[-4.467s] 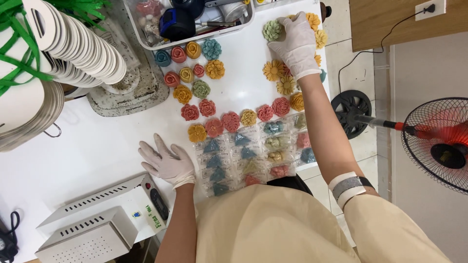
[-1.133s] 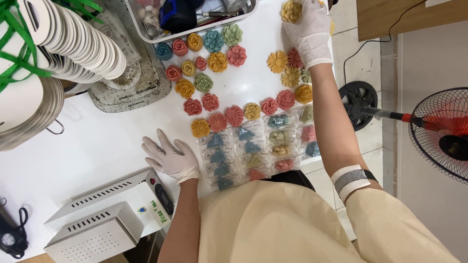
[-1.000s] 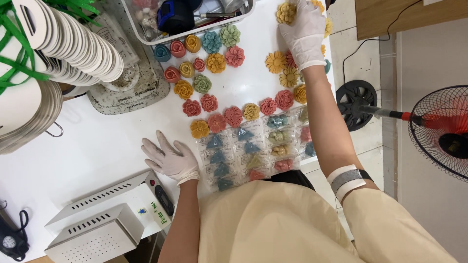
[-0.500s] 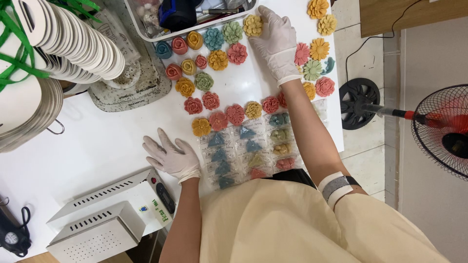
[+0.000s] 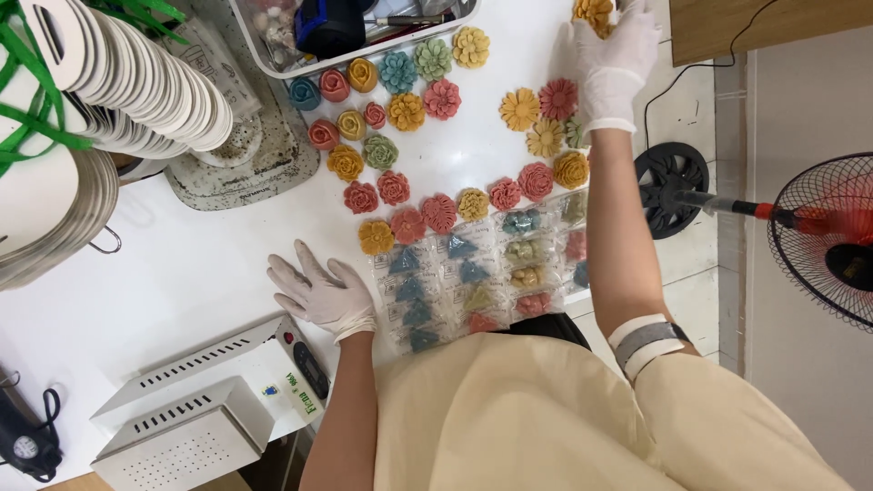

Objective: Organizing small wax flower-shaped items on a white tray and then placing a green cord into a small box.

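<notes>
Gloves on both hands, white latex type. Left hand (image 5: 318,293) lies flat on the white table (image 5: 182,264), fingers spread, palm down, gripping nothing; it sits at about 9 o'clock from the clear packets (image 5: 482,273) of small moulded pieces, just beside their left edge. Right hand (image 5: 617,55) is stretched to the far side of the table, about 1 o'clock in view, fingers curled around a yellow flower piece (image 5: 593,13) at the top edge; piece is partly cut off by the frame, so grip detail is hard to tell beyond fingers closed on it.

Flower-shaped pieces (image 5: 427,145) in yellow, pink, red, teal and green are spread over the table centre, mostly in loose rows, several touching. A small cluster of them lies at 7 o'clock from the right hand, near the forearm. Packets sit in a grid at 6 o'clock from the flowers, next to the person's body.

Plastic tray (image 5: 364,36) with tools at 12 o'clock. Stack of white discs (image 5: 136,73) at 10 o'clock, on a stained mat (image 5: 245,164). White sealing machine (image 5: 200,400) at 7 o'clock, just beside the left hand. Fan (image 5: 818,236) on the floor at 3 o'clock. Grey wristband (image 5: 647,341) on the right arm.
</notes>
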